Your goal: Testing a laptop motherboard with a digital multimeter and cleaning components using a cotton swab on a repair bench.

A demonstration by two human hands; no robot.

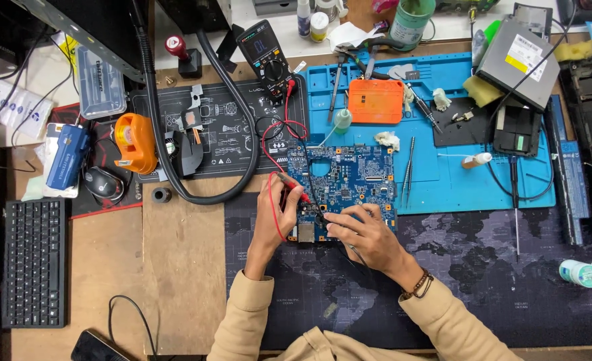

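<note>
Your left hand [277, 212] grips the red probe [294, 188] at the blue circuit board's [349, 177] left edge. Your right hand [359, 230] pinches the black probe [323, 218] on its lower edge. The board straddles the blue mat [456, 180] and dark desk mat [483, 267]; tweezers [408, 170] lie just right; open room lies below-right.

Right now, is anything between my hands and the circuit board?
Nothing visible. The left hand holds the red probe on the board, and the right hand holds the black probe there; only the red lead loops beside it.
</note>
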